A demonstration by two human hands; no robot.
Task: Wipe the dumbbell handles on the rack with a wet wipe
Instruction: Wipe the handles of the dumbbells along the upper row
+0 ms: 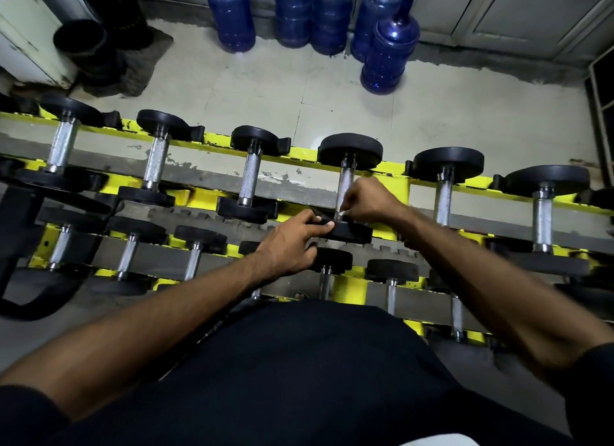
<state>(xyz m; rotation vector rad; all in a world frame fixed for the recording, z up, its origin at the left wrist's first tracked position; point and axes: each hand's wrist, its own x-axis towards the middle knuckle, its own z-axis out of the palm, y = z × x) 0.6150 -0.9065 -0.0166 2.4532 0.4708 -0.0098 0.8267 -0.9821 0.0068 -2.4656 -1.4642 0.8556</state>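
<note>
Presently, right hand (368, 200): pinching white wet wipe (342, 210) against lower end of knurled chrome dumbbell handle (344, 182).
Left hand (292, 243): gripping same dumbbell's near black round head (355, 234).
Location: upper tier, yellow steel rack (299, 153).

Centre frame, a black-headed dumbbell (350, 150) lies across the yellow rack (299, 153); a white wet wipe (342, 210) touches the near end of its knurled steel handle (344, 183).

No legible text or labels anywhere.

Yellow rack (300, 153), black dumbbells (350, 150), blue jugs (390, 51)
</note>
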